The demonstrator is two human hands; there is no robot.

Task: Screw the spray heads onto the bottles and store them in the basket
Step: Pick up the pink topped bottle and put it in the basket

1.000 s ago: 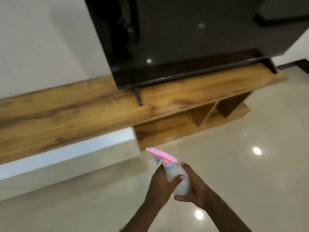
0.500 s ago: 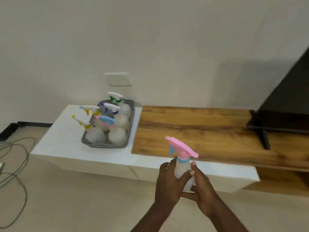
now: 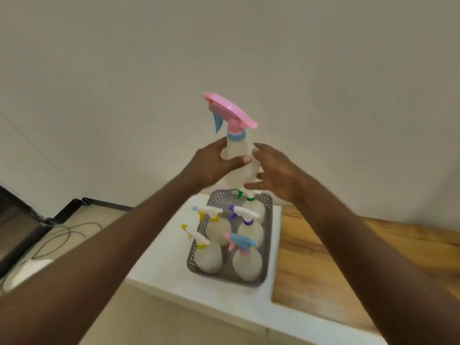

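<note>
Soft, even indoor light on my feed, no glare, faint shadows on the wall [image 3: 323, 70], my forearms smeared by motion blur, wide-angle stretch bowing the edges, basket [image 3: 270, 245] slightly soft.

A plain off-white wall [image 3: 124, 70] fills the upper frame. Below it, a low white tabletop [image 3: 161, 257] adjoins a wood-grain shelf [image 3: 323, 265] to the right. At far left, a black strip [image 3: 74, 207] lines the wall's base, with grey cables [image 3: 67, 232] looping over the pale floor [image 3: 124, 319].
</note>
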